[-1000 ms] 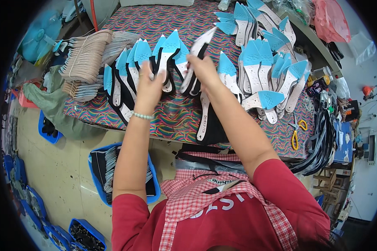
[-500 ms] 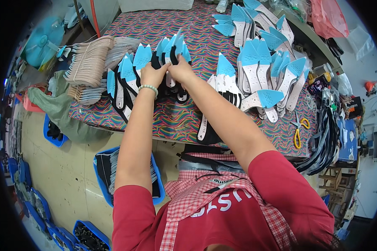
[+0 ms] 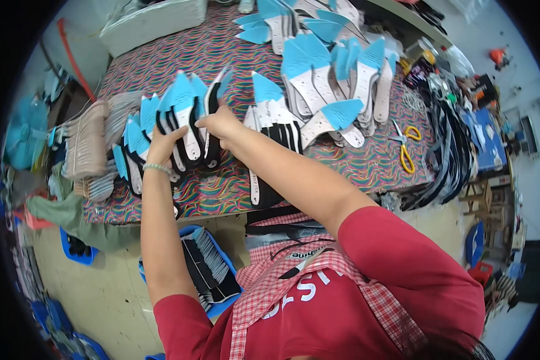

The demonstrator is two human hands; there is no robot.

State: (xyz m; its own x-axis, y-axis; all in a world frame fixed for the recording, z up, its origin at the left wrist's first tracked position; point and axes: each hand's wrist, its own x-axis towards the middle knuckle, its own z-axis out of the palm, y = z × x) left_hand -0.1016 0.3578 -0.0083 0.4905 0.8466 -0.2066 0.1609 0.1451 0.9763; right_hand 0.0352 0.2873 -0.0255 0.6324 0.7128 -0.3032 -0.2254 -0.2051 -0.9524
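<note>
Shoe insole boards with light blue ends, pale perforated bodies and black edging [image 3: 183,114] stand bunched on the table. My left hand [image 3: 164,145] is closed around the near left side of this bunch, its thumb across the front. My right hand [image 3: 219,125] grips the right side, around an upright insole board [image 3: 213,99] turned edge-on. More insole boards [image 3: 136,139] lean in a row left of my left hand. To the right of my right hand lies another group with black strips [image 3: 269,111]. Some fingers are hidden behind the boards.
A tied beige bundle [image 3: 85,141] stands at the left. Blue-ended insole boards [image 3: 309,75] are piled at the back right, with yellow-handled scissors [image 3: 407,150] nearer. Black straps [image 3: 441,150] hang off the right edge. A filled blue bin [image 3: 237,297] sits below the table.
My view has turned, so the table's contents sit further left. My hands have drawn slightly apart around the bunch, and more of its blue and white faces shows between them.
</note>
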